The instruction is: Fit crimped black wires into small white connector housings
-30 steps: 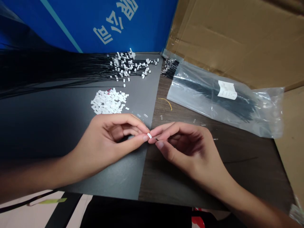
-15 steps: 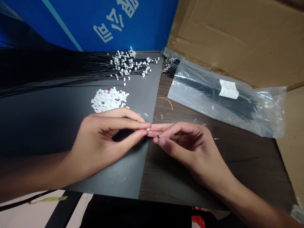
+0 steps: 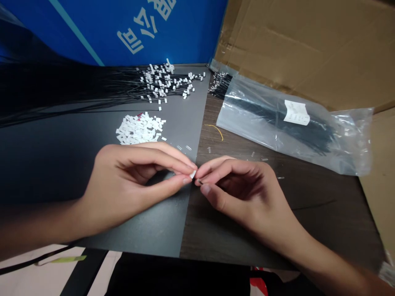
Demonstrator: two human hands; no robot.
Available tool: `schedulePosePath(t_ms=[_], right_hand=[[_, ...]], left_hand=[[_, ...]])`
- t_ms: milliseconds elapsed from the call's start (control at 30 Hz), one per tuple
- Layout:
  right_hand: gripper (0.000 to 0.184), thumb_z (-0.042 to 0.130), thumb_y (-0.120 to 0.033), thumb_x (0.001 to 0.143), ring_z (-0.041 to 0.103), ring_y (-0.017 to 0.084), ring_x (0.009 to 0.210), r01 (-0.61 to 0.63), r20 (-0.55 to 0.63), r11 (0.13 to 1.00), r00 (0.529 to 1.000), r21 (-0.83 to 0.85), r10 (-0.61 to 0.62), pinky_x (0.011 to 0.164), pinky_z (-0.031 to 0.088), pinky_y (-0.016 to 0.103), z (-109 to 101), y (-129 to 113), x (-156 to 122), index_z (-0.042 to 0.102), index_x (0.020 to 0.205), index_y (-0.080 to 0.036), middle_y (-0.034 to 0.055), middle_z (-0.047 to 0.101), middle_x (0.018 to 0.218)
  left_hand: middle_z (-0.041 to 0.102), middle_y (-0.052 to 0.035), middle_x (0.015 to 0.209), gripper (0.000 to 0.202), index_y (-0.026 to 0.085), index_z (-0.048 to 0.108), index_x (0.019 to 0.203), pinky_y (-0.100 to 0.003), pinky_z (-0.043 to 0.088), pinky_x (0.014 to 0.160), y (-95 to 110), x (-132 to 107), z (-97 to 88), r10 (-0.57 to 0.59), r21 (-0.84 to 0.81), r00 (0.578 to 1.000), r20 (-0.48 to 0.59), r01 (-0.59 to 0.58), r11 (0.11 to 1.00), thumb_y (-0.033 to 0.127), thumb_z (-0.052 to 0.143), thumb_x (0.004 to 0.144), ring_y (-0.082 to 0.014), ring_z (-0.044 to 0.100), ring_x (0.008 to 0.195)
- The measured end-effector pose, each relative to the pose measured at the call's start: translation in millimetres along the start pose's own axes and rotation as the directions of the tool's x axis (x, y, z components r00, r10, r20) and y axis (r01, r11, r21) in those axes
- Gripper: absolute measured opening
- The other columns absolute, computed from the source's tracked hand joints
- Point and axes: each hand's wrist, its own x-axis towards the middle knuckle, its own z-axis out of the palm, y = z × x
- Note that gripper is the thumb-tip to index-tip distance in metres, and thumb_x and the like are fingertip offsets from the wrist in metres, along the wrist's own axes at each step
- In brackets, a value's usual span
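My left hand pinches a small white plastic connector housing between thumb and fingertips. Facing it, my right hand pinches the metal-tipped end of a thin black wire, its tip right against the housing. The rest of that wire is hidden under my right hand. Both hands hover just above the seam between a dark grey mat and the brown wooden table.
A pile of loose white housings lies on the mat behind my left hand. Further back, several black wires with white housings fitted. A clear plastic bag of black wires lies right. Blue panel and cardboard stand behind.
Both hands stayed together at the seam, dipping slightly lower than half a second ago. The wire tip has closed in on the white housing.
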Motion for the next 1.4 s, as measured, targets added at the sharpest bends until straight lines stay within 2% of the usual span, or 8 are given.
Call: schedulePosePath(t_ms=[233,467,633,1100,1233,1400], right_hand=[[0.023,0.116,-0.013,0.091,0.092,0.021,0.100,0.000,-0.022,0.993,1.000,-0.119,-0.002,0.092,0.075,0.032,2.8,-1.0,-1.3,0.096,0.090,-0.026,0.0057,0.098,0.110],[0.022,0.115,-0.015,0.091,0.093,0.022,0.098,-0.011,-0.031,0.991,0.999,-0.130,0.007,0.090,0.075,0.031,4.1,-1.0,-1.3,0.095,0.088,-0.026,0.0062,0.098,0.110],[0.023,0.114,-0.015,0.091,0.093,0.022,0.098,-0.008,-0.032,0.988,0.999,-0.151,0.003,0.091,0.076,0.032,4.2,-1.2,-1.9,0.094,0.088,-0.025,0.0062,0.098,0.110],[0.025,0.112,-0.015,0.092,0.093,0.022,0.094,-0.012,-0.040,0.986,0.999,-0.163,0.006,0.088,0.077,0.031,6.2,-5.1,-1.3,0.090,0.084,-0.025,0.0062,0.098,0.107],[0.026,0.111,-0.017,0.092,0.092,0.022,0.092,-0.004,-0.040,0.980,0.999,-0.201,-0.004,0.085,0.076,0.031,6.8,-5.8,-2.0,0.088,0.082,-0.025,0.0066,0.098,0.106],[0.024,0.103,-0.009,0.090,0.091,0.020,0.091,-0.008,-0.032,0.975,0.999,-0.223,0.001,0.085,0.075,0.029,7.6,-5.9,-2.1,0.087,0.081,-0.024,0.0063,0.098,0.107]], left_hand=[[0.101,0.0028,0.107,0.034,0.042,0.106,0.103,-0.030,0.082,0.093,2.9,3.0,-1.9,-0.038,0.026,0.998,0.047,0.037,0.999,0.009,0.098,0.103,-0.0207,0.095,0.093],[0.101,0.0022,0.106,0.031,0.043,0.106,0.103,-0.030,0.079,0.089,6.5,1.9,-0.8,-0.033,0.118,0.998,0.044,0.028,0.993,0.013,0.099,0.105,-0.0221,0.094,0.087],[0.100,0.0018,0.107,0.030,0.044,0.106,0.105,-0.030,0.078,0.090,6.2,0.3,-2.0,-0.020,0.115,0.998,0.061,0.013,0.993,0.015,0.100,0.106,-0.0226,0.094,0.089],[0.100,0.0008,0.106,0.027,0.042,0.105,0.101,-0.031,0.080,0.091,5.6,1.3,-3.5,-0.073,0.078,0.994,0.078,0.067,0.995,0.015,0.100,0.106,-0.0226,0.094,0.089],[0.100,-0.0006,0.106,0.027,0.037,0.105,0.102,-0.029,0.080,0.087,7.0,2.6,-5.3,-0.018,0.091,0.996,0.093,0.010,0.996,0.011,0.097,0.106,-0.0216,0.094,0.088],[0.101,-0.0020,0.105,0.027,0.033,0.105,0.102,-0.027,0.081,0.087,7.0,5.8,-6.1,-0.003,0.096,0.994,0.109,-0.007,0.995,0.008,0.095,0.105,-0.0204,0.095,0.087]])
